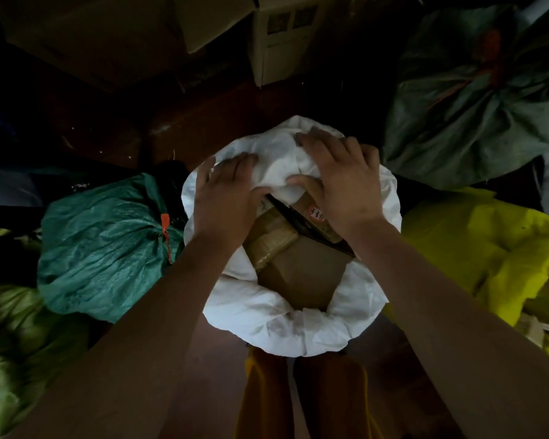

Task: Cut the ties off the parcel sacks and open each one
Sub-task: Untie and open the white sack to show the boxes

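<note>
A white parcel sack [267, 315] stands open in the middle, its rim rolled down, with brown cardboard parcels [301, 274] showing inside. My left hand [225, 198] grips the rim's far left fold. My right hand [343, 179] pinches the bunched white fabric at the far side. A green sack [102, 248] lies to the left, its neck still cinched by an orange tie [165, 231]. Another dark green sack [469, 122] at the back right is tied shut with an orange tie [492, 49].
A yellow-green sack [488, 248] lies open on the right with parcels at its edge. More yellow-green sacks [16, 337] sit at the lower left. Cardboard boxes [282, 42] stand at the back. The floor is dark brown; the scene is dim.
</note>
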